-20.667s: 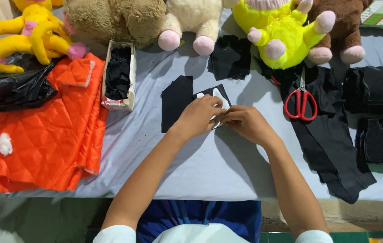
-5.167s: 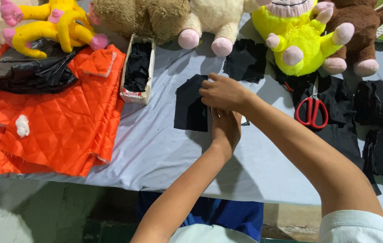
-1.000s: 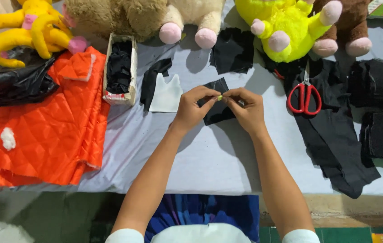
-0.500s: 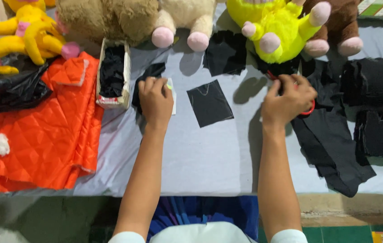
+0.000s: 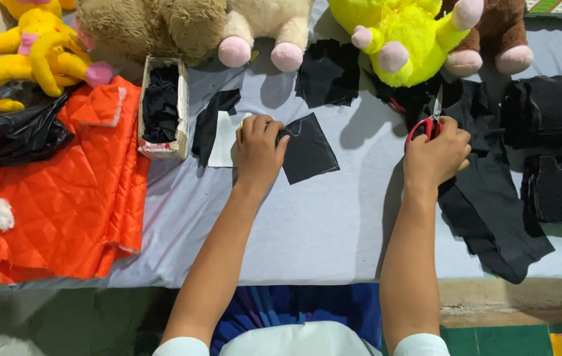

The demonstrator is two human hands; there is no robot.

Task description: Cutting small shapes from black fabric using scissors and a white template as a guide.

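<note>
Left hand (image 5: 259,148) presses flat on black fabric square (image 5: 309,148); right hand (image 5: 436,155) grips red scissors (image 5: 428,118), blades pointing away.

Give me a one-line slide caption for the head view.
Left hand presses black fabric square; right hand grips red scissors.

Pretty bright, even light; soft shadows fall toward 9 o'clock off the hands and plush toys (image 5: 162,26); slightly soft focus overall.

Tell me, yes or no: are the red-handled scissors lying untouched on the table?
No. The right hand grips the red-handled scissors, lifting them with blades pointing away over the black fabric.
</note>
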